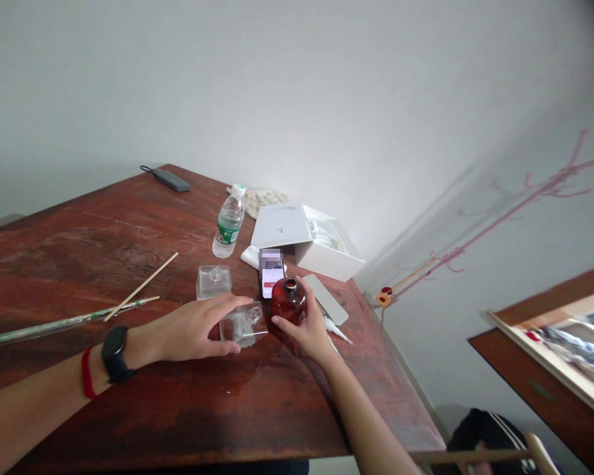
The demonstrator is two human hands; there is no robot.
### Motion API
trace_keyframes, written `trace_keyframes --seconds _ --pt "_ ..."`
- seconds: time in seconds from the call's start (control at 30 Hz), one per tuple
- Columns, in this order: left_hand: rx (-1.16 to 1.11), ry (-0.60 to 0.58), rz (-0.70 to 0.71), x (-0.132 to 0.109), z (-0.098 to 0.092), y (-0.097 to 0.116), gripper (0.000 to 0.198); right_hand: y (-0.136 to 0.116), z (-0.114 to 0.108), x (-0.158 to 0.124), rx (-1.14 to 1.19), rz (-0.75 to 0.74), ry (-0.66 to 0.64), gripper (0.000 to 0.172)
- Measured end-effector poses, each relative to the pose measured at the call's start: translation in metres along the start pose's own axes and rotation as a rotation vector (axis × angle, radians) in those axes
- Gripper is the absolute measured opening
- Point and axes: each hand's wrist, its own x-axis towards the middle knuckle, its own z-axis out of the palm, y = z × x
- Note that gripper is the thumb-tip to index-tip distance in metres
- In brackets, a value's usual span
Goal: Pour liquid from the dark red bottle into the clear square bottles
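Note:
My right hand (311,330) is closed around a round dark-red glass bottle (290,302), which stands upright with its neck uncapped. My left hand (205,330) has thumb and fingers spread apart over the left side of a clear square bottle (245,328) with a round neck; whether it touches the glass I cannot tell. Just behind lies a second clear square piece (214,280), also with a round neck. A phone (272,274) with its screen lit lies right behind the red bottle.
A plastic water bottle (228,224) stands behind the clear pieces. An open white box (327,247) sits at the back. Thin sticks (141,287) and a plastic-wrapped bundle (54,326) lie left. A white-tipped dropper or tube (336,328) lies right, near the grey-white flat piece (327,297).

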Motion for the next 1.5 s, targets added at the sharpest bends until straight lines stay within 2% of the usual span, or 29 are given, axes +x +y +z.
trace_keyframes --seconds 0.17,0.3,0.53,0.7,0.83,1.17,1.5 --pt "0.0 -0.004 -0.008 0.0 -0.001 0.001 0.08 0.001 0.001 -0.001 -0.022 -0.026 0.01 0.095" --pt "0.006 -0.003 -0.008 0.0 0.0 0.001 0.08 0.008 -0.001 -0.002 -0.092 -0.111 0.035 0.094" --pt "0.008 0.037 -0.033 -0.001 0.0 0.005 0.082 0.011 -0.008 -0.003 -0.496 -0.31 0.056 0.085" --pt "-0.004 0.055 -0.089 -0.001 0.001 0.006 0.089 -0.001 -0.006 -0.007 -0.647 -0.371 0.046 0.069" --pt "-0.004 0.069 -0.106 -0.001 0.003 0.003 0.094 -0.008 -0.005 -0.009 -0.766 -0.419 0.061 0.066" --pt "0.011 0.071 -0.098 -0.001 0.003 0.002 0.091 -0.011 -0.006 -0.01 -0.808 -0.421 0.047 0.071" --pt "0.013 0.068 -0.102 0.0 0.002 0.003 0.089 -0.012 -0.006 -0.01 -0.811 -0.419 0.053 0.069"
